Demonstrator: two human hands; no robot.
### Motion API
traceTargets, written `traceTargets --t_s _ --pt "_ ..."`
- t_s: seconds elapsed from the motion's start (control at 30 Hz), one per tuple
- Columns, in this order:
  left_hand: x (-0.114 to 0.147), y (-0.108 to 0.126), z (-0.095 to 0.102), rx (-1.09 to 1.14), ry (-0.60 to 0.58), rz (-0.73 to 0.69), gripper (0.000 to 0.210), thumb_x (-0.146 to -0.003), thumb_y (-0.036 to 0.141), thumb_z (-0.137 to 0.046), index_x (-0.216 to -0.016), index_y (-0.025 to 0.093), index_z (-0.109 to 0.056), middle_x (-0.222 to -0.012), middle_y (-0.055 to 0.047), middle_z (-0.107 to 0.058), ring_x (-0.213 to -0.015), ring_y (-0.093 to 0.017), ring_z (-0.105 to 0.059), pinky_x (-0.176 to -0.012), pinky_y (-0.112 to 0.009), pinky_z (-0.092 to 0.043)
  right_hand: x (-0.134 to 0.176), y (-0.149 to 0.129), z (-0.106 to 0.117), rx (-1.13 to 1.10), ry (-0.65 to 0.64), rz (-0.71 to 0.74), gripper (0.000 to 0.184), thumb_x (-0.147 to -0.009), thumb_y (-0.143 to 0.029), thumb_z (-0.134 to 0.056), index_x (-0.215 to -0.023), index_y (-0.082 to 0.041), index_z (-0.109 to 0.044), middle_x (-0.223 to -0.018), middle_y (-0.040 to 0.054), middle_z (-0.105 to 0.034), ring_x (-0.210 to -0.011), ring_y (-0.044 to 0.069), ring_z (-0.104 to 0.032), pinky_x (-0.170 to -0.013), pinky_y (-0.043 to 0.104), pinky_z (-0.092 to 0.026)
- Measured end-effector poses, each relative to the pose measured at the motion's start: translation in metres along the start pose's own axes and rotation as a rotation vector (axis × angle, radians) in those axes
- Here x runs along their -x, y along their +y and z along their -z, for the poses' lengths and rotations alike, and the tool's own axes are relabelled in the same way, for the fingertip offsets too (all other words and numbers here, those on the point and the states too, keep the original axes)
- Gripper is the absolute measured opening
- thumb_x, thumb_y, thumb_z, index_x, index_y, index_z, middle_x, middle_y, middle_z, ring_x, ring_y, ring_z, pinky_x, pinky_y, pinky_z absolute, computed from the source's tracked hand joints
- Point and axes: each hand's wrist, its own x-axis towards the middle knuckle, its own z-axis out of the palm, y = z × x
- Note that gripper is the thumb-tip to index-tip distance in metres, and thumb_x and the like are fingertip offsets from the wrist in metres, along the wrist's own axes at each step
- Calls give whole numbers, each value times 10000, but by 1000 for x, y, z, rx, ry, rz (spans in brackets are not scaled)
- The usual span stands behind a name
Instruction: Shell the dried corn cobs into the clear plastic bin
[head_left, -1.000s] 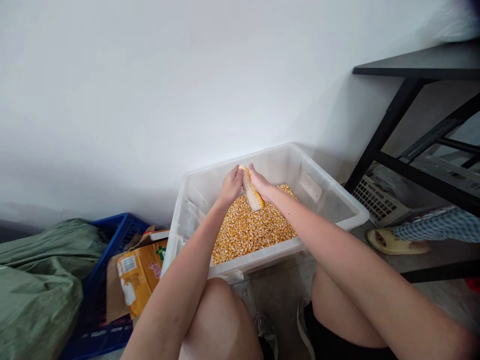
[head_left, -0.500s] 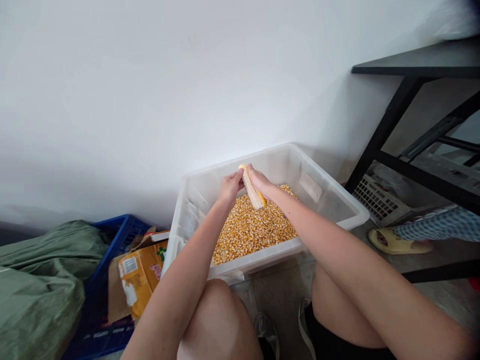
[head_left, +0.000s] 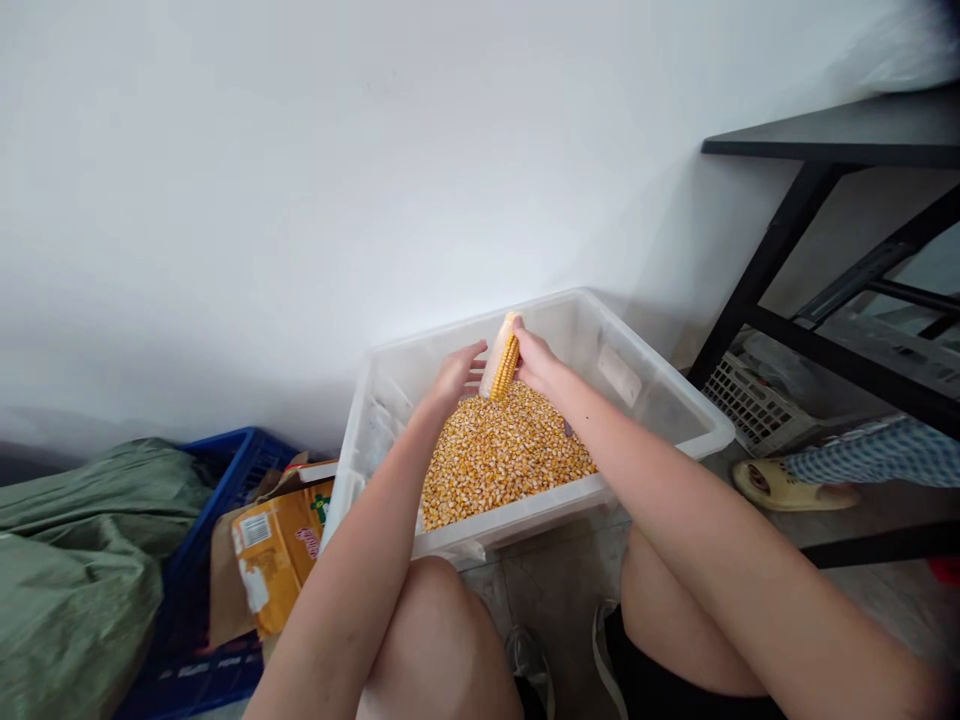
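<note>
A partly stripped corn cob (head_left: 501,362) is held over the bin by my right hand (head_left: 535,358), whose fingers wrap its right side. Yellow kernels cover the cob's right part, while its left part is bare and pale. Just left of the cob is my left hand (head_left: 459,374), fingers apart; whether a fingertip touches the cob I cannot tell. Beneath both hands, loose corn kernels (head_left: 502,460) lie heaped in a translucent plastic bin (head_left: 660,400).
The bin stands against a white wall (head_left: 375,180). To the left are a blue crate (head_left: 176,620), a torn orange carton (head_left: 274,550) and a green sheet (head_left: 82,560). A black-framed table (head_left: 832,150) rises at right, near another person's yellow clog (head_left: 795,490).
My left hand has let go of the cob and moved slightly away. The cob has turned in my right hand, so more of its yellow kernels face me.
</note>
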Motion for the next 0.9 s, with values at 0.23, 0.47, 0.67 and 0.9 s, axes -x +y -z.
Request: traceTargets --t_s 0.23,0.47,0.67,0.9 --pt "3 5 4 3 15 -163 475 -570 361 -840 -956 145 -666 -952 -104 -658 -684 -148 -628 -660 -295 -550 1 -19 18 -196 95 -146 420 -895 -531 -413 -1114 -184 -502 -982 110 -638 -893 225 -640 -755 395 -540" --pt "6 17 16 92 63 -266 406 -611 442 -784 -854 144 -654 -836 -62 -636 -669 -126 -559 -590 -253 -503 -1 -17 25 573 307 144 443 -876 -512 -400 -948 -145 -637 -909 101 -676 -847 219 -635 -766 306 -479" --pt "9 17 -2 205 84 -267 361 -660 469 -733 -783 153 -606 -734 -19 -566 -635 -112 -522 -560 -221 -424 17 -3 -1 994 29 143 744 -873 -725 -259 -877 -131 -708 -905 161 -704 -928 279 -653 -816 327 -452" --pt "14 19 -32 521 507 -275 435 -607 290 -792 -886 210 -467 -726 42 -528 -605 -89 -524 -571 -224 -427 48 10 -35 1232 119 313 880 -923 -670 -76 -947 -83 -731 -939 228 -700 -978 324 -651 -870 402 -440"
